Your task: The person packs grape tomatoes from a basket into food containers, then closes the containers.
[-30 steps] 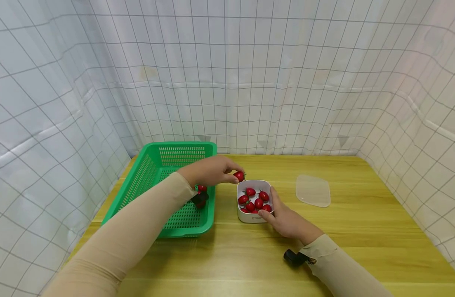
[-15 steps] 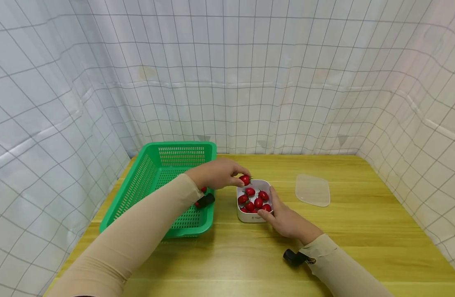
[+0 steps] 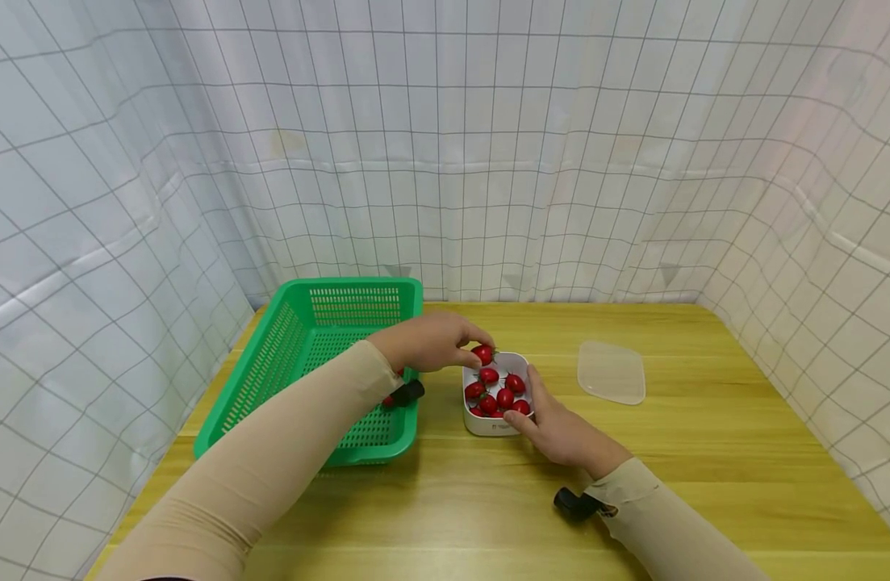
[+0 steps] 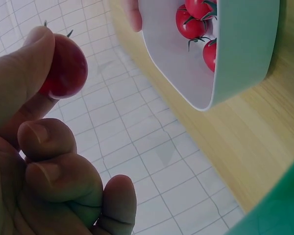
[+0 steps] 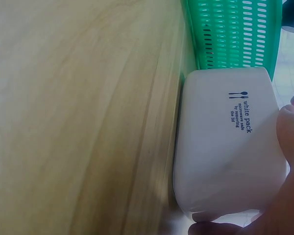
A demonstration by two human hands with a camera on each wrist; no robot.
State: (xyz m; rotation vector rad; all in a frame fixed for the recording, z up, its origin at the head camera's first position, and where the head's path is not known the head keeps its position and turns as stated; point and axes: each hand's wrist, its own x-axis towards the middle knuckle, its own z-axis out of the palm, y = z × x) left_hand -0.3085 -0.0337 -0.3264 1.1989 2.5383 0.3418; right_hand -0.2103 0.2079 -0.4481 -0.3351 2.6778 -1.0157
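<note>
My left hand [image 3: 436, 339] pinches a cherry tomato [image 3: 482, 353] between thumb and forefinger at the back left corner of a white food container [image 3: 499, 427]. In the left wrist view the tomato [image 4: 68, 67] shows its green stem bits, and the other fingers curl below it. Several red cherry tomatoes [image 3: 505, 397] lie inside the container, loosely spread over its bottom. My right hand [image 3: 561, 429] grips the container's right side, thumb at the front rim and fingers along the side wall. Small dark lettering marks the container's front [image 5: 220, 142].
A green slotted basket [image 3: 408, 432] stands on the left, with a few red tomatoes partly hidden behind the left wrist. At the right a clear flat lid [image 3: 610, 373] lies on the wooden table [image 3: 706, 452]. White gridded cloth [image 3: 474, 161] surrounds the table's back and sides.
My left hand has carried the tomato rightward and slightly toward me, from beside the container's back left corner to over its rim. My right hand and the container have stayed still.
</note>
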